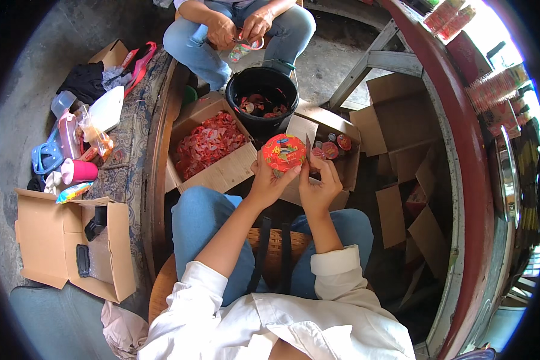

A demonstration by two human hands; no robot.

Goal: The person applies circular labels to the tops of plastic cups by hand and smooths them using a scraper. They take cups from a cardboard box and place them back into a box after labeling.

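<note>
A plastic drink cup with a printed red film lid is gripped in my left hand, its lid turned up towards me. My right hand pinches a small knife, with the blade upright at the lid's right edge. The view does not settle whether blade and rim touch. Beyond my hands stands a black bucket with cut lid pieces inside. To its left, red film scraps fill an open cardboard box. Several red-lidded cups lie in another carton, partly behind my right hand.
Opposite me, a seated person's hands hold a cup and a tool. At left, a patterned bench carries bags, a pink cup and an open box. A red-edged counter bounds the right.
</note>
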